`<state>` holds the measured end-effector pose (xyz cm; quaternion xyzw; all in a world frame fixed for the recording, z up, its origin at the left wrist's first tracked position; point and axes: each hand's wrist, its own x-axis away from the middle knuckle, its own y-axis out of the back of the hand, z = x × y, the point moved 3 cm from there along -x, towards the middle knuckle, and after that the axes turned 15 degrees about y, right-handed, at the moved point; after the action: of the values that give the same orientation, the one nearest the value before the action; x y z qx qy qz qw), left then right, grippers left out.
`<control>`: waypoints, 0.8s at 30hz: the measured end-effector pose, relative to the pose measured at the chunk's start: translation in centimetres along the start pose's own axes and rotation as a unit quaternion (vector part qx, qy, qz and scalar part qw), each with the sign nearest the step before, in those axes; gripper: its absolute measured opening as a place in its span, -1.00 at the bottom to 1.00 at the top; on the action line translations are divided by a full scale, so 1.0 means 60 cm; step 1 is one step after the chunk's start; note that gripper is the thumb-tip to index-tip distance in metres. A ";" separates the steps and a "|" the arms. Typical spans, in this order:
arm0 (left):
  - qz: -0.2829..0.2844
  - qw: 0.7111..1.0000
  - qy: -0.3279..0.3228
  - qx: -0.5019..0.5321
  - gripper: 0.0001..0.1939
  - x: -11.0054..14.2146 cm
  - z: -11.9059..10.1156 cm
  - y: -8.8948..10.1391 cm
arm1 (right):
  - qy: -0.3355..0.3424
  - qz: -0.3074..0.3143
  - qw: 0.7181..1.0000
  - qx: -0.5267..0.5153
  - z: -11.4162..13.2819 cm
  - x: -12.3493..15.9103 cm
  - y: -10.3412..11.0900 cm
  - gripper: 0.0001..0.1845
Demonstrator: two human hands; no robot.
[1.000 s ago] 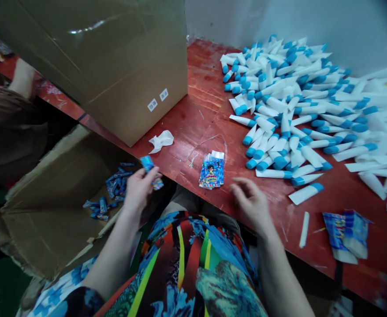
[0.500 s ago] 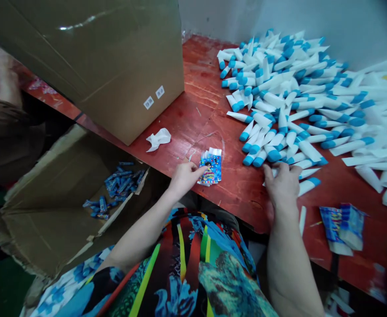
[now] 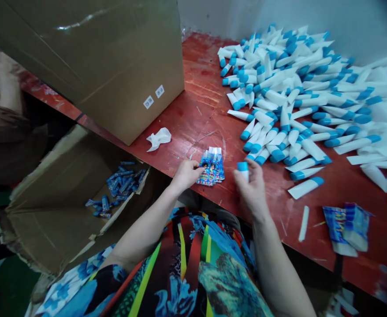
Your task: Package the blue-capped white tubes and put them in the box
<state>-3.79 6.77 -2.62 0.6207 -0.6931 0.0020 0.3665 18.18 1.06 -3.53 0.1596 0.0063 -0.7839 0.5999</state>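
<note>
Red tabletop (image 3: 198, 99), blue wrappers (image 3: 215, 166) between the two hands (image 3: 186, 175) (image 3: 253, 185)

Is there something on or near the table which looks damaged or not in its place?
Yes. The open carton at left has a ragged, torn edge. A crumpled white scrap lies loose near the tall box, and blue packets lie apart from the packet stack at the left hand.
</note>
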 end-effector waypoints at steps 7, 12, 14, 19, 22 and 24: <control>0.057 0.973 0.031 0.223 -0.74 0.034 -0.019 0.010 | -0.043 0.068 0.988 -0.131 0.020 -0.002 -0.082 -0.29; 0.128 0.943 0.078 0.296 -0.68 0.057 -0.028 -0.007 | -0.039 0.077 0.983 -0.164 0.037 -0.008 -0.092 -0.26; 0.135 0.937 0.092 0.307 -0.65 0.060 -0.024 -0.017 | -0.033 0.061 0.986 -0.149 0.041 -0.009 -0.090 -0.28; 0.113 0.920 0.115 0.356 -0.57 0.063 -0.014 -0.035 | -0.056 0.030 0.988 -0.141 0.046 -0.006 -0.089 -0.30; 0.110 0.913 0.111 0.377 -0.57 0.064 -0.016 -0.043 | -0.072 0.024 0.988 -0.134 0.049 -0.001 -0.094 -0.33; 0.109 0.910 0.111 0.384 -0.56 0.065 -0.017 -0.049 | -0.075 0.031 0.989 -0.120 0.050 0.003 -0.098 -0.36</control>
<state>-0.58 3.21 -1.24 0.6302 -0.6567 0.3765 0.1725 11.84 1.93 -1.79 0.0267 0.0506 -0.7686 0.6372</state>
